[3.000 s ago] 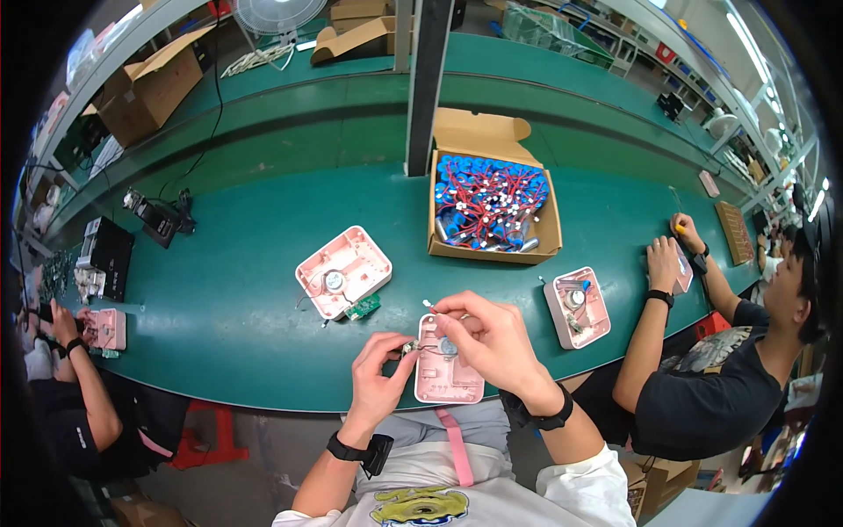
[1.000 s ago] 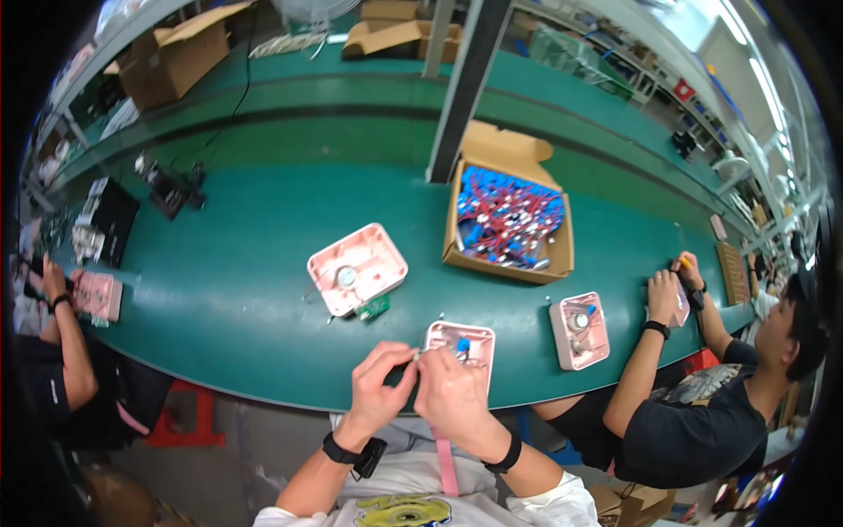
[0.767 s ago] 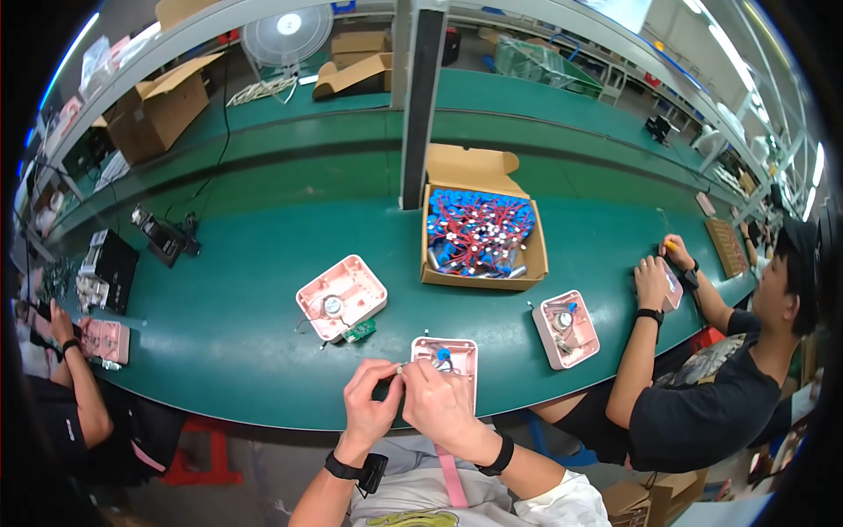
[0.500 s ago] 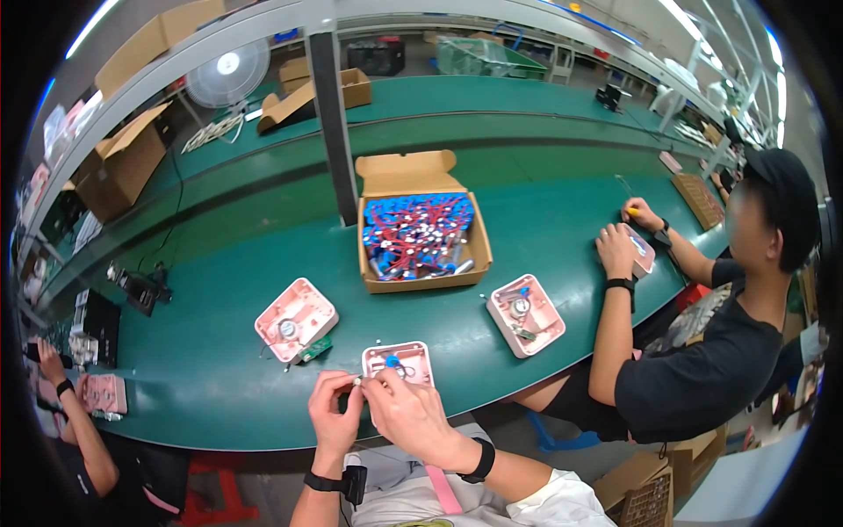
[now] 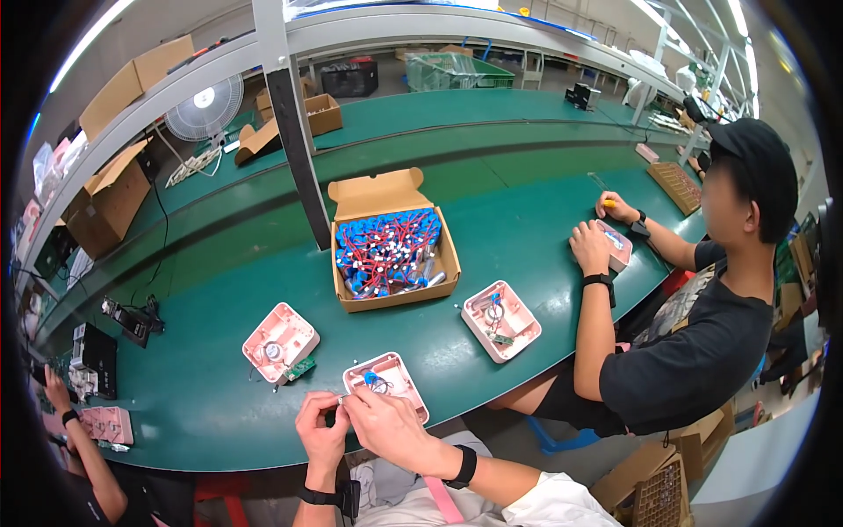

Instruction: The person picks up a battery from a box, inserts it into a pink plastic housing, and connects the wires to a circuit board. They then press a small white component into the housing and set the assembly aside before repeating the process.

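Left hand (image 5: 320, 433): thumb and fingertip pinched on a small part (image 5: 341, 400).
Right hand (image 5: 392, 428): fingertips meet at the same part; I cannot tell whether they clamp it.
Part's place: near the bench's (image 5: 202, 356) front edge, just beside the near case's (image 5: 402, 379) left side; its kind is too small to tell.
Part's handling: probably light, stiff and fragile; best gripped by its sides with fingertips, without pulling any wire.
Near case: open, pink, at the front edge, a blue cell (image 5: 374, 381) inside; likely light, stiff and smooth, best taken by opposite walls.
Left case (image 5: 299, 332): farther from the front edge, green board (image 5: 301, 367) beside it.
Right case (image 5: 518, 318): nearer the bench's right end.
Carton (image 5: 402, 302): behind the cases, full of wired cells.
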The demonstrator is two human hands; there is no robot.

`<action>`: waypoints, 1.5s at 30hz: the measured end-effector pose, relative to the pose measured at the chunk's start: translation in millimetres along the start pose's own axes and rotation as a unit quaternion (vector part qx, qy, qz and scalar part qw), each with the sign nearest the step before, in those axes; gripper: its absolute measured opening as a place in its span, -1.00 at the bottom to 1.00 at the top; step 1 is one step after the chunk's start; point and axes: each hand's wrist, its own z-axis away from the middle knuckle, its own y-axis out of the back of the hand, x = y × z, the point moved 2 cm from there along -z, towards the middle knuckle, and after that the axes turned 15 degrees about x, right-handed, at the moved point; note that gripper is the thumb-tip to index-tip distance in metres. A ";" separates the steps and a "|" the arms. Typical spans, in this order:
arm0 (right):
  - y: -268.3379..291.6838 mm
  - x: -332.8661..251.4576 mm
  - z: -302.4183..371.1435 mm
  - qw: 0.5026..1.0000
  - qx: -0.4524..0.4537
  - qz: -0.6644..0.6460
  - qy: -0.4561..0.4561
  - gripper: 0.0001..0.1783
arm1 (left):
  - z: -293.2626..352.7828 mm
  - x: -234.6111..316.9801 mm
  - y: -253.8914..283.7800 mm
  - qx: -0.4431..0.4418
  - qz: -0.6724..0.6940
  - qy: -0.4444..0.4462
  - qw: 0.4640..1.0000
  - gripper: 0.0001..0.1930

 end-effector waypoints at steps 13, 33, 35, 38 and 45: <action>-8.0 -1.3 0.2 0.999 -0.031 -0.013 -0.003 -0.87 | 3.8 5.1 2.9 -0.014 -0.015 -0.016 1.000 -0.78; 39.8 -6.6 46.4 0.987 -0.022 0.085 -0.131 0.22 | -7.7 62.4 -11.6 -0.095 -0.011 0.338 0.936 -0.83; 40.0 -6.0 47.5 0.987 -0.025 0.086 -0.135 0.21 | -1.3 63.3 -12.5 -0.105 -0.037 0.347 0.931 -0.84; 40.6 -4.2 46.4 0.987 -0.035 0.087 -0.132 0.20 | 15.7 61.5 -22.5 -0.121 -0.034 0.286 0.950 -0.88; 39.8 -0.2 47.0 0.984 -0.032 0.134 -0.116 -0.12 | 20.1 55.2 -20.5 -0.207 -0.105 0.245 0.941 -0.87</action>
